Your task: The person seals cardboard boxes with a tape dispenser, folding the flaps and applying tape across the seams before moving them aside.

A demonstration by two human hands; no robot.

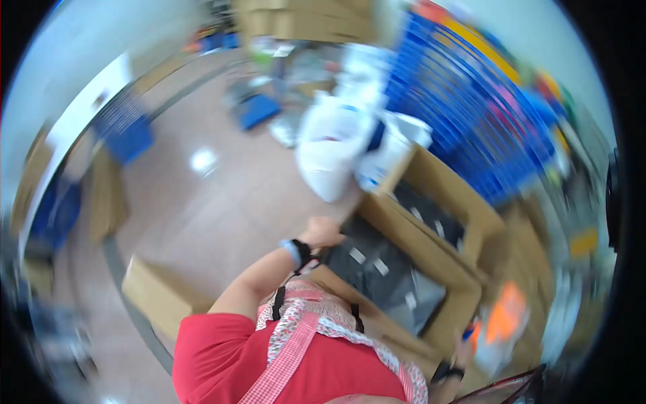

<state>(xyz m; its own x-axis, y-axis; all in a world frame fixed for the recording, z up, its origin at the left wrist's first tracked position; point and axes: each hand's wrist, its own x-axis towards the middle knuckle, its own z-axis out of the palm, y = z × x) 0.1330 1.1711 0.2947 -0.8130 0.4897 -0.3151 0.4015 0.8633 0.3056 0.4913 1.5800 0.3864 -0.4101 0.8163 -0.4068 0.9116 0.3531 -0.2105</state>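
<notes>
An open cardboard box [464, 303] stands right in front of my body. Inside lie dark grey items in clear plastic [377, 259] with small white labels. My left hand [323, 232] is closed at the box's left end, fingers curled over its edge. Low on the right, by the box's near right corner, is my right hand [461, 355], smeared by motion. A small blue bit shows beside its fingers, and I cannot make out whether it is held. A bright orange item in clear plastic [506, 313] lies just beyond that hand.
A second open box [437, 168] with dark contents adjoins the far side. Behind it leans a large blue plastic crate [471, 108]. White sacks [336, 145] stand on the tiled floor. A closed carton [158, 296] is at my left, and a blue basket [124, 131] stands farther off.
</notes>
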